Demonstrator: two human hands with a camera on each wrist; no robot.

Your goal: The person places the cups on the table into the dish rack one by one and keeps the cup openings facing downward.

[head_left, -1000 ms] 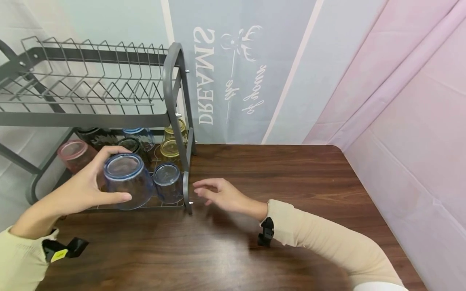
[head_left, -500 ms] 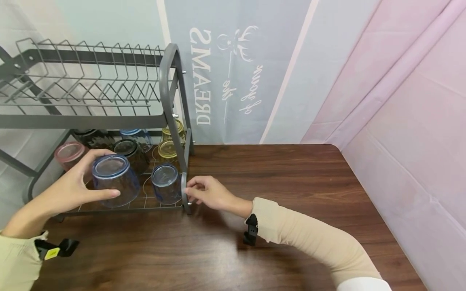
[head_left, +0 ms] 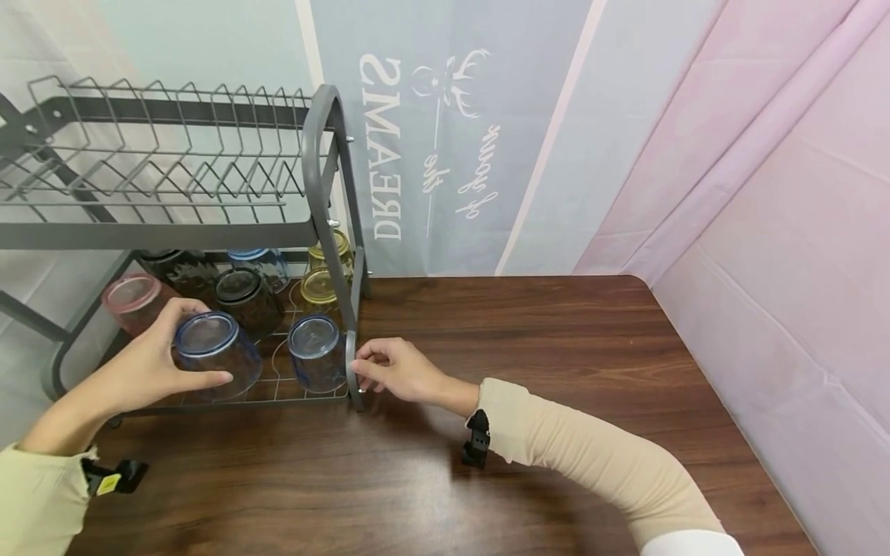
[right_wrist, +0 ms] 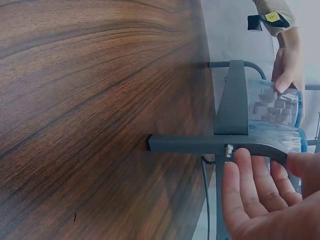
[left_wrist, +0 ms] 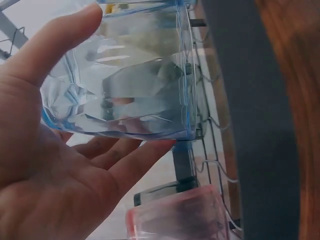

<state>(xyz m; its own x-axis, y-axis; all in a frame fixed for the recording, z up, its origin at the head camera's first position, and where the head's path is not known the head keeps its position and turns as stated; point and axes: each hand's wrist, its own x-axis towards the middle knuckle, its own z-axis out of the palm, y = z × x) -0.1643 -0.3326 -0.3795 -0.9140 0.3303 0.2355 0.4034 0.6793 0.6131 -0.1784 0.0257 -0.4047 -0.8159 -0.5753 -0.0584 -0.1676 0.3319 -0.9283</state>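
Observation:
My left hand [head_left: 149,363] grips an upside-down blue-tinted drinking glass [head_left: 221,359] from its left side, thumb in front. In the left wrist view the glass [left_wrist: 145,85] has its rim close by the wires of the lower shelf; whether it bears its weight there I cannot tell. My right hand [head_left: 399,371] pinches the front right post of a grey dish rack [head_left: 153,236], thumb on one side and fingers on the other, as the right wrist view shows. Between both hands a second blue glass [head_left: 316,354] stands upside down on the lower shelf.
Behind the held glass stand a dark glass [head_left: 249,303], a pink glass [head_left: 132,297], a yellow glass [head_left: 320,286] and several others, partly hidden. The rack's upper wire tier [head_left: 174,147] overhangs them. A wooden table [head_left: 542,332] extends rightward to a curtain [head_left: 765,232].
My left hand has moved the blue glass leftward, away from the second blue glass, then slightly down. My right hand has come left and taken hold of the rack's post.

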